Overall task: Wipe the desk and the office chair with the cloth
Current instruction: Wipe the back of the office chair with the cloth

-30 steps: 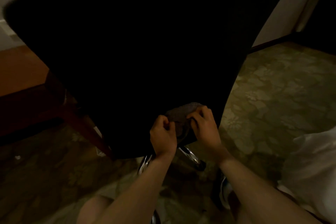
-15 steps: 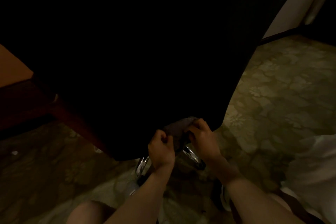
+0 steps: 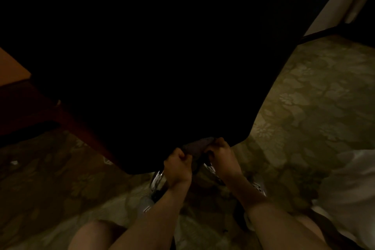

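Gripping the dark cloth [image 3: 197, 147] bunched between left hand [image 3: 178, 166] and right hand [image 3: 221, 156], fingers of both curled tight on it, right against the bottom edge of the black office chair [image 3: 162, 67] back. Judging by that, busy on the chair stage, low down, with the chrome base [image 3: 157, 178] beneath probably yet to do. Cannot tell whether the wooden desk [image 3: 12, 67] at the left is wiped. Dim room, patterned greenish carpet [image 3: 314, 97], white fabric [image 3: 349, 189] at the right
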### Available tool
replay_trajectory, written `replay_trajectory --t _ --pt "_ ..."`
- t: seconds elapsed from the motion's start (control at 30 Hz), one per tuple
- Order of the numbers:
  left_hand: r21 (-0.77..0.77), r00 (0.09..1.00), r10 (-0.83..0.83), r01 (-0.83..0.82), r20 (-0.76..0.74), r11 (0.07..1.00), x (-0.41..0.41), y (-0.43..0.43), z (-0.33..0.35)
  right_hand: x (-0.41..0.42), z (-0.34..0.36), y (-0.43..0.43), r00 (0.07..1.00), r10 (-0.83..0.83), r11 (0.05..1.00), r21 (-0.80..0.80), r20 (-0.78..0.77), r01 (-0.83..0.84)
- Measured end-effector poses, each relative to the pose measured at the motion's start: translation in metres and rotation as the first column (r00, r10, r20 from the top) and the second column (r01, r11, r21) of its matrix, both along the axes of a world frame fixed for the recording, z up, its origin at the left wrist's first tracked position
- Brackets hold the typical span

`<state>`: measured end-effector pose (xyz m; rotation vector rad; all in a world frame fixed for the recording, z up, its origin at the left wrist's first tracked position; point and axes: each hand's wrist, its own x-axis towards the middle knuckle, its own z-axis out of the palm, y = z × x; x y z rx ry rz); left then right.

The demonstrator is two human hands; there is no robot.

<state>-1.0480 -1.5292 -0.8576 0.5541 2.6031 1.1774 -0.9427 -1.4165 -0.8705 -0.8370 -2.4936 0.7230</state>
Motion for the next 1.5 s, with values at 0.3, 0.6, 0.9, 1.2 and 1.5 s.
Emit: replay_trajectory --t 0.3,0.6,0.9,1.2,1.5 --pt "-0.021 0.991 -0.086 0.084 -0.106 0.996 0.001 -0.017 -0.002 0.007 -0.013 -0.017 1.000 -0.031 0.999 0.023 0.001 0.031" --pt "0.208 0.998 -0.049 0.056 -0.037 0.977 -0.013 -0.066 0.051 -0.006 0.035 -0.056 0.991 -0.015 0.954 0.295 -0.134 0.054" --pt "0.192 0.975 0.019 0.024 -0.221 0.981 -0.042 -0.128 0.138 -0.038 0.107 -0.107 0.962 0.080 0.884 0.464 -0.260 0.052" --pt "0.326 0.867 0.076 0.104 -0.493 0.940 -0.068 -0.163 0.211 -0.072 0.183 -0.138 0.894 0.129 0.873 0.478 -0.429 0.103" --pt "0.313 0.818 0.109 0.090 -0.565 0.946 -0.081 -0.147 0.208 -0.080 0.191 -0.116 0.887 0.125 0.821 0.549 -0.444 0.159"
